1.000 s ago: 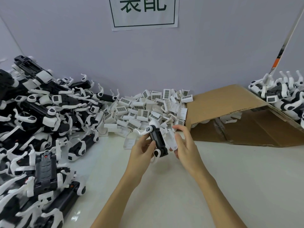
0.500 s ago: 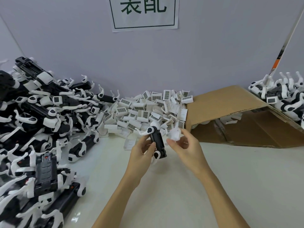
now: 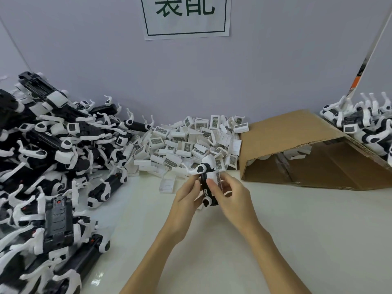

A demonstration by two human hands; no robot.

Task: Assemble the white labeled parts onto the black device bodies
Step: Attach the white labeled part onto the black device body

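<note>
Black-and-white device bodies [image 3: 53,158] lie heaped at the left. At centre the person's left hand [image 3: 186,200] grips one black device body [image 3: 206,188] above the table [image 3: 297,230], while the right hand [image 3: 231,198] pinches a white labeled part [image 3: 217,179] against its side. The fitting step looks underway; next comes pressing the part home. Loose labeled parts [image 3: 191,143] sit beyond, with a cardboard box [image 3: 297,149] to the right.

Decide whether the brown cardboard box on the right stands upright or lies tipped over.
Tipped over. The brown cardboard box lies on its side on the white table, its open mouth facing the camera, a few white parts inside.
</note>
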